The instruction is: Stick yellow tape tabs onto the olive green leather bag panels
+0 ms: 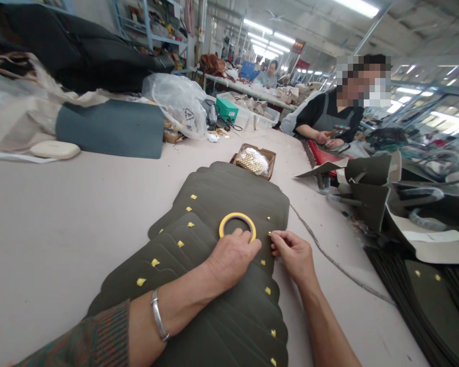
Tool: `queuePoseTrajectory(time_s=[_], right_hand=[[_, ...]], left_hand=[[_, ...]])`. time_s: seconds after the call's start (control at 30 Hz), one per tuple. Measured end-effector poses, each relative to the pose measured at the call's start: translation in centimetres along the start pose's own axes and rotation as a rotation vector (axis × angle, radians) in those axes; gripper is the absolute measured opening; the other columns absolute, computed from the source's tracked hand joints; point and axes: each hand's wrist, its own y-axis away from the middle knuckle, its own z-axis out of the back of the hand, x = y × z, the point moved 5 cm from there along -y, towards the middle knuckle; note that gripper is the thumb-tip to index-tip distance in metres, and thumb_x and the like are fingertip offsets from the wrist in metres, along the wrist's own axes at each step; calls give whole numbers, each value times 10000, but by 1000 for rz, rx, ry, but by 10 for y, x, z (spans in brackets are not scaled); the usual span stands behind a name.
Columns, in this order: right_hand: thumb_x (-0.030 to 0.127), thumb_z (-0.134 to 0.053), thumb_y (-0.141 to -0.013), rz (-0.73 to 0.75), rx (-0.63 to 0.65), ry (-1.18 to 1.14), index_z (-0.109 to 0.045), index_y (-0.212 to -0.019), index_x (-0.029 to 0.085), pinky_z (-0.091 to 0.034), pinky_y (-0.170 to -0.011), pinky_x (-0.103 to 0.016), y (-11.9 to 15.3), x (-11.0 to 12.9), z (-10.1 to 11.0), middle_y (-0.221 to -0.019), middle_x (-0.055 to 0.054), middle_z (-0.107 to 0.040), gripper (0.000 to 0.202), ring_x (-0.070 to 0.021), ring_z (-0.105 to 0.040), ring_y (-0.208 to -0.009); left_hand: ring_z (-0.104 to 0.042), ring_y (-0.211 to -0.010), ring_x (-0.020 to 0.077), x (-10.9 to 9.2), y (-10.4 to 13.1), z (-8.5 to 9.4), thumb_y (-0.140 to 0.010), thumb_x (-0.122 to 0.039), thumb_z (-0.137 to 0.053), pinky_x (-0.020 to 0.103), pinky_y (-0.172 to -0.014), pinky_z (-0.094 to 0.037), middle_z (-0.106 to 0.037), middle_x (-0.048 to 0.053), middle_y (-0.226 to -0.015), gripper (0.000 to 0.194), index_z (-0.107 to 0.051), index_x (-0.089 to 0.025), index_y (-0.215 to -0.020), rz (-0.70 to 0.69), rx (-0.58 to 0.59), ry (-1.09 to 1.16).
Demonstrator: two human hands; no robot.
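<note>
My left hand [233, 255] has its fingers wrapped round the lower right edge of a yellow tape roll [222, 224]. The roll lies over a fanned stack of dark green flat pieces [229, 188]. At the stack's right edge, my right hand [292, 252] pinches a small bit of yellow tape [270, 234]. A tiny metal stud [268, 218] shows on the top piece just above it. Several yellow tape bits, such as one at the left [141, 282], stick to the pieces along both sides.
Behind the stack stands a small box [272, 165] of gold-coloured parts. A grey cord [321, 250] runs along the right. More dark green pieces [436, 290] are piled at the right. Across the table sits a person [325, 114]. A blue-grey sheet [110, 127] and plastic bag [179, 102] lie back left.
</note>
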Motion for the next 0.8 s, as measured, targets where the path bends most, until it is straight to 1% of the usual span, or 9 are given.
queuePoseTrajectory(time_s=[0.1,0.2,0.27,0.37,0.4,0.47,0.57,0.7,0.8], right_hand=[[478,-607,-768,89,-26,184,-710,-822,160,-511,-547,-263,-1,5,-3,-648,-33,-665,338,-154,-603,-565],[419,-566,-798,238,-54,359,-702,-774,184,-503,-621,-276,-2,15,-6,-715,-41,-702,273,-169,-634,-629],[384,-554,-811,298,-68,414,-692,-832,189,-501,-649,-282,-1,19,-7,-732,-33,-710,240,-166,-644,-633],[394,-593,-803,236,-105,379,-621,-1061,173,-511,-595,-285,0,15,-4,-663,-5,-687,341,-165,-641,-559],[411,-603,-801,203,-113,338,-602,-1087,166,-515,-569,-282,2,12,-2,-655,-4,-683,376,-168,-644,-548],[443,-598,-812,184,-109,276,-628,-1005,166,-523,-553,-278,6,7,0,-667,-19,-684,339,-172,-655,-565],[426,-570,-841,264,-86,303,-687,-860,179,-530,-621,-290,12,6,-1,-697,-36,-695,274,-172,-660,-613],[373,-551,-854,340,-134,415,-713,-842,188,-500,-695,-302,11,9,-6,-781,-44,-718,247,-174,-656,-676],[348,-536,-857,366,-159,467,-709,-812,189,-474,-703,-288,6,15,-10,-784,-38,-714,240,-169,-649,-704]], left_hand=[[-541,-845,240,-1,1,0,-914,-138,-434,356,-653,-536,-565,48,-893,115,-536,-192,-911,-11,-11,13],[-532,-834,235,0,1,-1,-906,-125,-440,355,-653,-534,-553,50,-881,113,-533,-189,-903,-14,-28,14],[-528,-840,238,0,1,-1,-902,-118,-439,356,-655,-532,-551,55,-881,119,-535,-187,-914,-10,-31,11],[-523,-854,245,1,1,-1,-896,-112,-441,351,-654,-526,-552,65,-892,126,-541,-185,-923,6,-15,7],[-521,-858,246,1,1,-1,-893,-111,-443,347,-654,-523,-552,67,-894,126,-542,-185,-921,10,-8,7],[-517,-862,245,1,1,0,-888,-110,-447,339,-654,-516,-551,70,-894,126,-542,-187,-919,11,-1,6],[-515,-854,245,0,1,1,-885,-108,-441,345,-662,-505,-551,71,-884,130,-539,-186,-917,-5,-11,-5],[-512,-830,244,0,1,3,-897,-134,-426,392,-719,-485,-552,70,-857,124,-539,-184,-894,-35,-45,-33],[-508,-826,238,0,2,8,-906,-162,-430,390,-734,-470,-548,64,-861,111,-539,-186,-902,-56,-83,-20]])
